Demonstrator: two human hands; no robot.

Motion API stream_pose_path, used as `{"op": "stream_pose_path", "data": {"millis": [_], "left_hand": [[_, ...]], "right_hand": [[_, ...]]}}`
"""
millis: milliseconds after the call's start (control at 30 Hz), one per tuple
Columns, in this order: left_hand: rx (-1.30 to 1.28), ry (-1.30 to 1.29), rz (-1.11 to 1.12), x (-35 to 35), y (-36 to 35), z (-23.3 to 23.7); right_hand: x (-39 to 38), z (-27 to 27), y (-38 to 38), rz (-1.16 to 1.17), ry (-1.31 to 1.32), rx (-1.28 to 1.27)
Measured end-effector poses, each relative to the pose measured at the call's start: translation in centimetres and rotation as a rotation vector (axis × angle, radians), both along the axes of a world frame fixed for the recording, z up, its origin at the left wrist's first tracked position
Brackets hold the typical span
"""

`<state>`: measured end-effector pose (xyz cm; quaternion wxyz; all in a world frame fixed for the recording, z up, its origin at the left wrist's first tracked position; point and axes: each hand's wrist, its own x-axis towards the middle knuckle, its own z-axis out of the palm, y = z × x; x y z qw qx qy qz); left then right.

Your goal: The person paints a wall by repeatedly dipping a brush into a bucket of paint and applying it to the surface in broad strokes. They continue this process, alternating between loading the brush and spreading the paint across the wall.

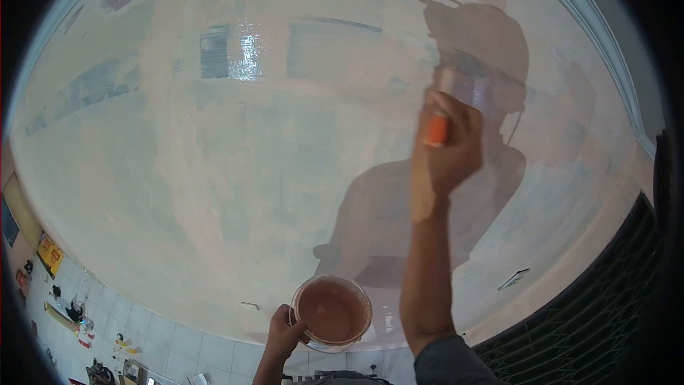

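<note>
My right hand [456,142] is raised against the pale, patchy wall [249,164], its fingers wrapped round a brush with an orange handle [437,130]. The brush head points up at the wall and is blurred. Low in the view, my left hand [285,331] grips the rim of a clear bucket [333,311] that holds reddish-brown liquid. Wet, shiny paint shows on the wall near a blue-grey patch at the upper left of centre. A shadow of a head and shoulders falls around my right arm.
A dark folding grille [577,306] stands at the lower right. White trim [584,14] edges the wall. Tools and other items lie on the tiled floor [174,339] at the lower left, near a yellow poster [50,255]. Small fittings sit low on the wall.
</note>
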<state>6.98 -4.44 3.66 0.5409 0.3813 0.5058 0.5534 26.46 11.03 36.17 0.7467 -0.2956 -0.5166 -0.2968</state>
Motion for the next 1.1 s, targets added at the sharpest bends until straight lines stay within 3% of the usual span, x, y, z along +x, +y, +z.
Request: {"op": "stream_pose_path", "data": {"millis": [100, 233, 300, 433, 500, 633, 700, 800, 867, 1000, 1067, 1100], "left_hand": [[0.021, -0.024, 0.033, 0.0, -0.2, -0.2], [-0.003, 0.004, 0.031, -0.4, 0.0, -1.3], [-0.007, 0.007, 0.025, -0.4, 0.2, -1.1], [-0.011, -0.008, 0.044, -0.4, 0.2, -1.1], [-0.005, 0.005, 0.050, -0.2, 0.1, -0.8], [-0.012, 0.050, 0.016, -0.1, 0.6, -0.3], [-0.018, 0.070, 0.004, -0.1, 0.6, 0.0], [-0.024, 0.073, -0.014, 0.2, 0.6, 0.3], [-0.020, 0.062, -0.035, 0.3, 0.8, 0.5], [-0.007, 0.113, -0.095, 0.5, 0.9, 1.0], [-0.011, 0.135, -0.111, 0.7, 1.0, 1.2], [-0.004, 0.110, -0.110, 0.9, 1.1, 1.2]], "right_hand": [[-7.2, 0.2, 0.0, 0.022, -0.120, -0.007], [-16.9, 1.0, -2.1, 0.318, -0.239, 0.089], [-17.8, 1.3, -3.5, 0.521, -0.278, 0.027], [-17.0, 1.3, -1.1, 0.856, -0.113, 0.182], [-15.3, 1.6, -0.2, 0.918, -0.082, 0.134], [-8.4, 1.0, 2.0, 0.732, -0.139, 0.160], [-3.1, -0.1, 1.6, 0.598, -0.108, 0.023], [5.4, -1.1, -0.8, 0.594, 0.082, -0.123], [10.2, -1.6, -1.6, 0.406, 0.198, -0.101], [13.0, -1.3, -5.0, 0.143, 0.310, -0.070], [13.0, -1.0, -5.0, -0.093, 0.164, 0.002], [13.0, -0.9, -4.3, -0.103, 0.171, 0.000]]}}
